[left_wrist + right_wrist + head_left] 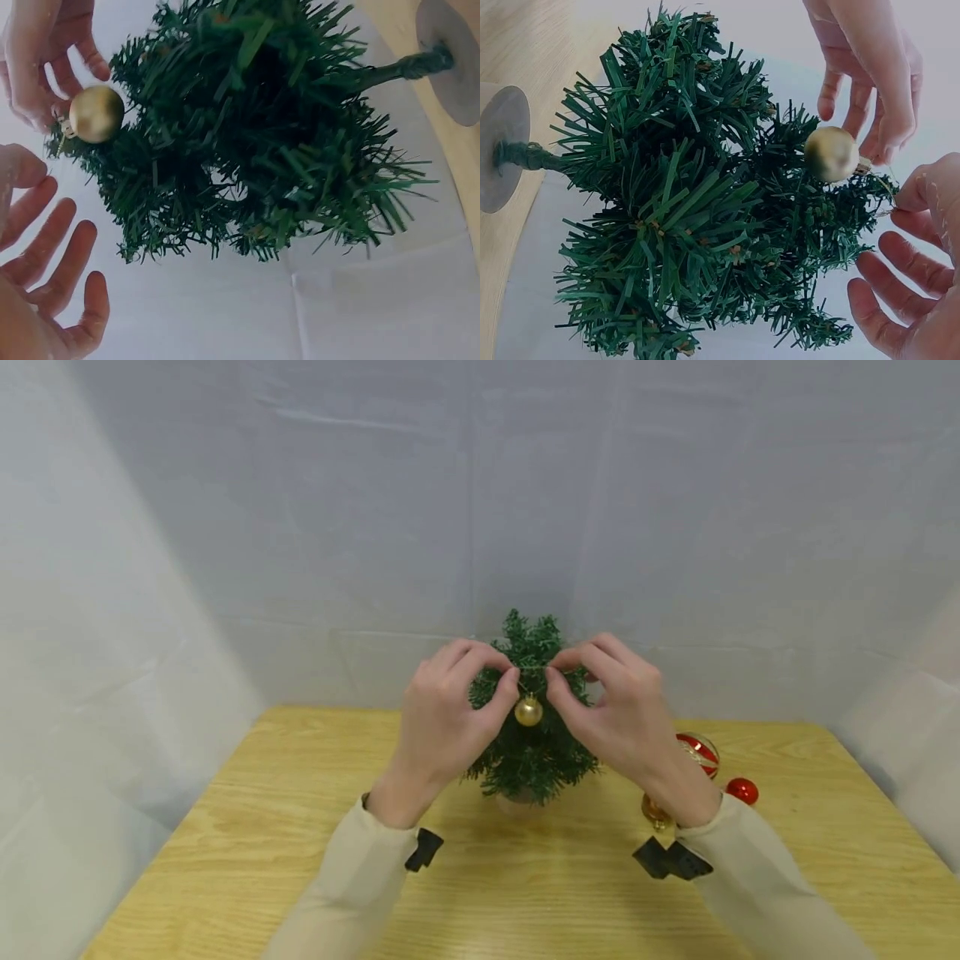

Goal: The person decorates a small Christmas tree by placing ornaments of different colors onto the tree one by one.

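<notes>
A small gold bauble [528,711] hangs on a thin string in front of a small green Christmas tree [531,768]. My left hand [457,710] pinches the string between thumb and forefinger on one side. On the other side, the right hand [615,706] pinches it the same way, so the string stretches taut between the two. In the right wrist view the gold bauble [832,154] shows its metal cap and string loop near the fingertips. The left wrist view has the left hand's other fingers [64,262] spread loosely below the bauble.
The tree stands on a round base [459,64] on a wooden table [300,827]. Right of it lie a red-and-gold striped bauble [701,753], a red bauble [742,790] and a gold one [655,814] partly hidden by the right wrist. A pale cloth [360,527] hangs behind.
</notes>
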### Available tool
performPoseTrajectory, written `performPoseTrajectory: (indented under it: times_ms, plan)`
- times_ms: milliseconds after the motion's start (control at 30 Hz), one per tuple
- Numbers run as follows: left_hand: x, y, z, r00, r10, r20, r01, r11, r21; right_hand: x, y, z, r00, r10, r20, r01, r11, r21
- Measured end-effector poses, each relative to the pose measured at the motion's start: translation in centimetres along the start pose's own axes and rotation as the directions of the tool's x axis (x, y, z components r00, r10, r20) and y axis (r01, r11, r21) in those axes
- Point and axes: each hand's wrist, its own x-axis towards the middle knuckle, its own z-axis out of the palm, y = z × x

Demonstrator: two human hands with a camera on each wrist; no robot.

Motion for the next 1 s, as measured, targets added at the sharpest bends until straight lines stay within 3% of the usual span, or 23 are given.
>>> performPoseTrajectory:
  times_ms: [233,533,800,1000]
  plan:
    - [0.7,-0.2,-0.2,0.995,-0.058,0.083,0.060,0.998,-0.015,0.3,0.0,0.2,0.999,0.041,0.004,-0.041,0.999,-0.007]
    - [1.0,0.0,-0.2,0.984,-0.119,0.130,0.123,0.992,-0.026,0.5,-0.1,0.3,0.997,0.078,0.015,-0.078,0.997,-0.019]
    - [0.6,0.4,-0.5,0.952,-0.175,0.251,0.177,0.984,0.016,0.1,-0.7,0.0,0.991,0.105,0.081,-0.102,0.994,-0.042]
    - [0.7,0.6,-0.9,0.929,-0.212,0.304,0.229,0.973,-0.021,0.0,-1.4,-0.5,0.966,0.196,0.170,-0.191,0.981,-0.044]
